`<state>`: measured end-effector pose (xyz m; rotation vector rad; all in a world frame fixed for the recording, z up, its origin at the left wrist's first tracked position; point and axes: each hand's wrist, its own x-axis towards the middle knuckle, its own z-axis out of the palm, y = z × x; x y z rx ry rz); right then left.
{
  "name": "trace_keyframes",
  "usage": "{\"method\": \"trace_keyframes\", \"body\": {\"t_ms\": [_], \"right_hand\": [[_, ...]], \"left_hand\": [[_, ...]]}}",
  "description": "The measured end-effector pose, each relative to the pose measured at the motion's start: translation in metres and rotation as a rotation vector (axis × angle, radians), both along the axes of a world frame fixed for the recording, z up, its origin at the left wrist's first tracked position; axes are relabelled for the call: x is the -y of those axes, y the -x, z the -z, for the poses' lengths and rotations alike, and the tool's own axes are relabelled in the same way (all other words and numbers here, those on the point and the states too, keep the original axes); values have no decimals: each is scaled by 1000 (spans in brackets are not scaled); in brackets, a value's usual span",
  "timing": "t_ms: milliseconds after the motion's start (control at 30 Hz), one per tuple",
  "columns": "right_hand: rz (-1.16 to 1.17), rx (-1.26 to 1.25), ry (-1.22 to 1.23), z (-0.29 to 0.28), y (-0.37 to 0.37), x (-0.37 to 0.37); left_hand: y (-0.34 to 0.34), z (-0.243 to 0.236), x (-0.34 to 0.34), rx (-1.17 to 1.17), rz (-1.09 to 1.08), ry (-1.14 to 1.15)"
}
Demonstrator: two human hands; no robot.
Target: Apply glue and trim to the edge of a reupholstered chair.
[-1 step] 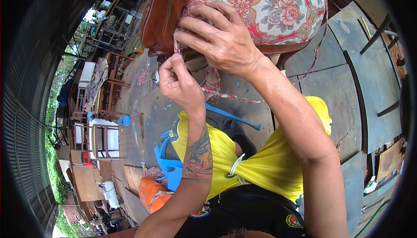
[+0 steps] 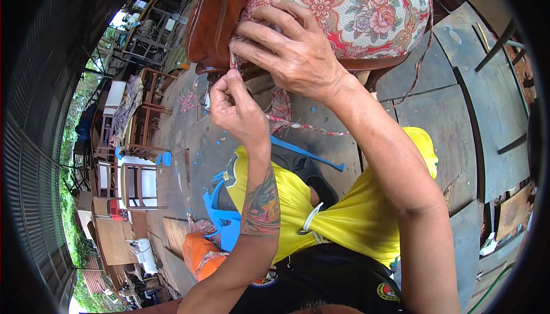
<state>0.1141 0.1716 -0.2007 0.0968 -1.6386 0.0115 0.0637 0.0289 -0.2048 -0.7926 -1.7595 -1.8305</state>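
Note:
My left hand point(image 2: 236, 108) pinches a narrow fabric strip point(image 2: 234, 60) at the chair's edge, where the reddish-brown wooden frame point(image 2: 209, 33) meets the floral red-and-cream upholstered seat point(image 2: 378, 19). Just above it, my right hand point(image 2: 292, 56) lies on the upholstery with fingers spread and bent, their tips at the seam beside the wood. A twisted red-and-white cord point(image 2: 309, 128) hangs below my hands and runs on toward the seat's right side. The fingertips of my left hand partly hide the strip.
My knees in yellow shorts frame a blue plastic piece point(image 2: 226, 219) and an orange bag point(image 2: 200, 257) at lower left. Wooden chairs point(image 2: 140, 176) stand at left. Grey floor boards point(image 2: 435, 113) with uneven edges lie at right, near dark metal legs point(image 2: 495, 50).

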Motion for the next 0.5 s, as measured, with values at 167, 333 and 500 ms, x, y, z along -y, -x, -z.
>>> {"method": "trace_keyframes", "body": {"t_ms": [167, 333, 500], "right_hand": [[14, 13, -10, -1, 0, -1], [7, 27, -25, 1, 0, -4], [18, 30, -27, 1, -1, -4]], "left_hand": [[12, 6, 2, -493, -400, 229], [24, 3, 15, -860, -644, 350], [31, 7, 18, -940, -691, 418]]}}
